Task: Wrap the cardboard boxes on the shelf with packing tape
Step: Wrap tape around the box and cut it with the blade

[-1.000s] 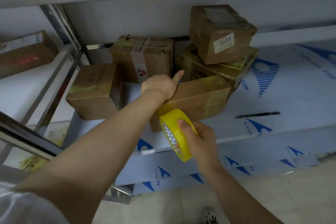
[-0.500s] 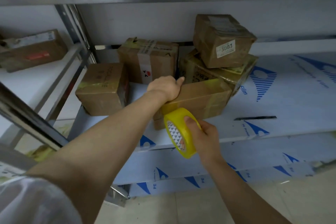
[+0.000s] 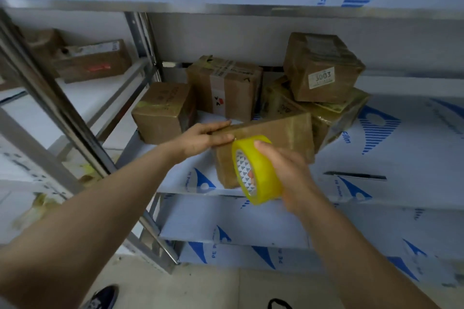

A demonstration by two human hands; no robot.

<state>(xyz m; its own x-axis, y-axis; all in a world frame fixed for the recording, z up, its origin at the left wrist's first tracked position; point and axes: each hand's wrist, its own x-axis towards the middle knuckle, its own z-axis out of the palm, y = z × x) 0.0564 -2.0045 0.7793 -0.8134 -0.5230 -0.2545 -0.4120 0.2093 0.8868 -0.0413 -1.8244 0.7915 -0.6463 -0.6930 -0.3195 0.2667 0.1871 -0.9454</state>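
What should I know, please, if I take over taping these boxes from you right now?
Left hand: flat on the front box, steadying its top left edge.
Right hand: grips the yellow tape roll at that box's front face.
Done: cannot tell whether the tape end is stuck down.
Left: wrap this box, then check the four boxes behind on the shelf.

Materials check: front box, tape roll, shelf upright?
Front box: brown cardboard, matte, glossy where tape bands cross it. Tape roll: shiny translucent yellow plastic film, core probably printed card. Shelf upright: likely steel, bare grey with reflective streaks.
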